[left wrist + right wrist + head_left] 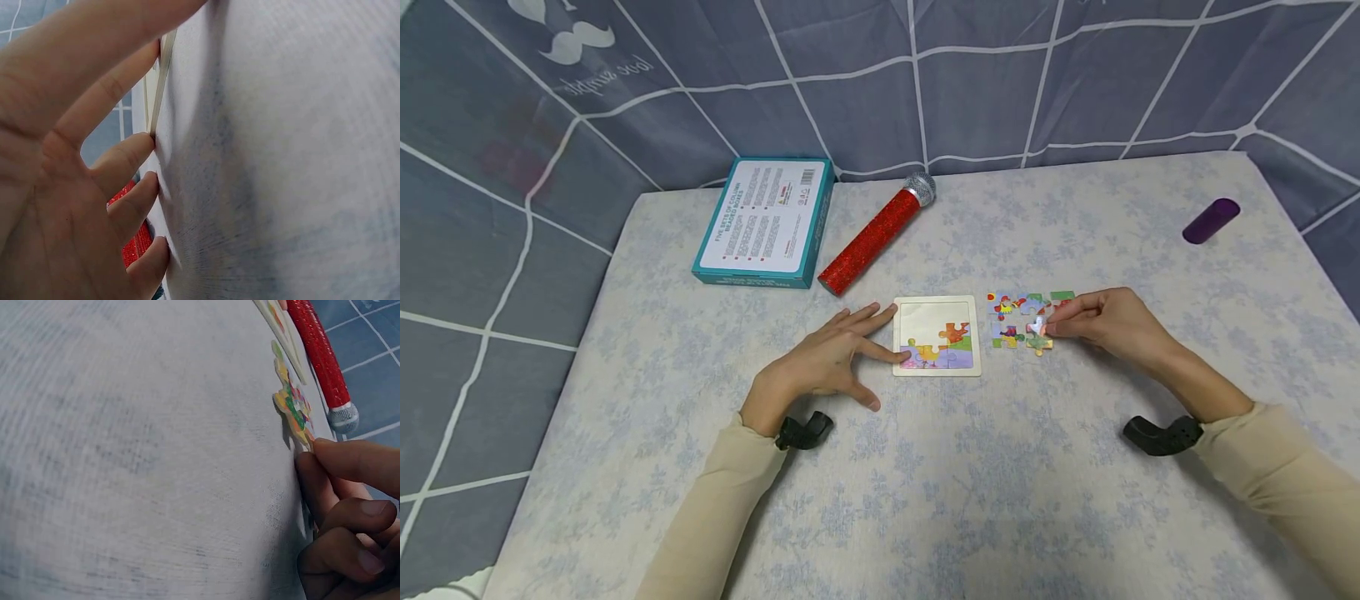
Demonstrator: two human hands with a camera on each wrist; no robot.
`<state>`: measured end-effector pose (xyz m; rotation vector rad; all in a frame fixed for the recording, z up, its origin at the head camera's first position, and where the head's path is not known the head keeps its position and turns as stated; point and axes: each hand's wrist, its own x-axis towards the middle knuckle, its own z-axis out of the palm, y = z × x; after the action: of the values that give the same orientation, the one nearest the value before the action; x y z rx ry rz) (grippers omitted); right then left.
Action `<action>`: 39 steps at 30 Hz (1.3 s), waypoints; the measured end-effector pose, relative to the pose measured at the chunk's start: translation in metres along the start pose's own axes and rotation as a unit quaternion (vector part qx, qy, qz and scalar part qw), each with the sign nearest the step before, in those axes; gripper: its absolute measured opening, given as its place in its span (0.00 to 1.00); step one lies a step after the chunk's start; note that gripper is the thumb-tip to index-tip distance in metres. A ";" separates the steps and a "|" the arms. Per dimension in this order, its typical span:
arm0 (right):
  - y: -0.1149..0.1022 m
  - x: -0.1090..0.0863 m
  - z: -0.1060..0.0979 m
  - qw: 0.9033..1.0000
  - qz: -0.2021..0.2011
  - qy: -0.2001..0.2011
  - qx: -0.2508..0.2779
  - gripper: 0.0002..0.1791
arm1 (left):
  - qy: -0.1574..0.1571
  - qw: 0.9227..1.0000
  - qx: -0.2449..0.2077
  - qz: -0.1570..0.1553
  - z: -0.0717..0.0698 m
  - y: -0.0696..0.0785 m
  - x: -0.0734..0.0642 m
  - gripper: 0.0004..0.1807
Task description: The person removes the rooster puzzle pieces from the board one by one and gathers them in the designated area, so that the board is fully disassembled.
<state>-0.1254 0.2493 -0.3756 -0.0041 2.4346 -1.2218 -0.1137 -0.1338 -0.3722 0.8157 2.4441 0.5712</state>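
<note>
A square jigsaw board (921, 321) with a pale rim lies on the table. Several joined pieces (936, 357) fill its lower part, and an orange one sits at its right. My left hand (827, 358) rests at the board's left side, fingers spread, index fingertip over the lower left corner. In the left wrist view the fingers (128, 153) touch the board's edge. To the right of the board, my right hand (1112, 325) pinches a jigsaw piece (292, 415) between thumb and index finger, slightly tilted. Several loose jigsaw pieces (1007, 307) lie beside it, partly hidden by the fingers.
Behind the board lies a red glittery microphone (872, 237), with a teal and white box (763, 217) to its left. A dark purple cylinder (1212, 221) lies at the far right. Grey tiled-pattern cloth (985, 100) hangs behind the patterned table (940, 483).
</note>
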 end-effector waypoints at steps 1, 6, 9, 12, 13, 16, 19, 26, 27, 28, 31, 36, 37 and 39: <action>-0.001 0.000 0.000 1.000 -0.004 0.002 -0.008 0.23 | 0.001 1.000 0.000 0.000 0.000 0.000 0.000 0.42; -0.007 0.001 0.002 0.998 -0.018 0.014 -0.062 0.17 | 0.006 1.000 -0.003 0.002 0.000 0.000 -0.001 0.42; -0.010 0.001 0.003 0.996 -0.018 0.020 -0.082 0.17 | 0.007 1.000 -0.001 0.004 0.000 0.000 -0.001 0.42; -0.013 0.001 0.004 0.995 -0.018 0.026 -0.096 0.15 | 0.008 1.000 0.001 0.006 -0.001 0.001 -0.001 0.42; -0.013 0.001 0.004 0.994 -0.020 0.029 -0.101 0.14 | 0.008 1.000 0.000 0.006 -0.001 0.001 -0.001 0.42; -0.014 0.002 0.005 0.992 -0.028 0.036 -0.115 0.11 | 0.008 1.000 -0.003 0.007 -0.001 0.000 -0.001 0.42; -0.014 0.003 0.006 0.991 -0.036 0.042 -0.121 0.10 | 0.008 1.000 -0.004 0.006 0.000 0.000 -0.001 0.42; -0.018 0.003 0.006 0.989 -0.059 0.059 -0.126 0.08 | 0.005 1.000 -0.004 0.006 -0.001 0.000 -0.001 0.41; -0.020 0.003 0.006 0.988 -0.064 0.062 -0.126 0.08 | 0.005 1.000 -0.003 0.006 -0.001 0.000 -0.001 0.41; -0.023 0.003 0.006 0.988 -0.071 0.065 -0.124 0.07 | 0.005 1.000 -0.002 0.006 -0.001 0.000 -0.001 0.41; -0.031 0.006 0.009 0.988 -0.087 0.061 -0.116 0.06 | 0.003 1.000 -0.002 0.005 -0.001 -0.001 -0.001 0.41; -0.043 0.014 0.023 0.986 -0.116 0.033 -0.113 0.06 | 0.003 1.000 -0.006 0.005 -0.001 0.000 -0.001 0.41; -0.045 0.015 0.027 0.985 -0.123 0.029 -0.114 0.06 | 0.004 1.000 -0.005 0.006 -0.001 0.000 -0.001 0.41; -0.049 0.019 0.035 0.984 -0.134 0.018 -0.112 0.08 | 0.005 1.000 -0.003 0.006 -0.001 0.000 -0.001 0.41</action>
<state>-0.1388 0.1893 -0.3636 -0.3891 2.6552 -1.0532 -0.1135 -0.1346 -0.3709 0.8266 2.4462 0.5889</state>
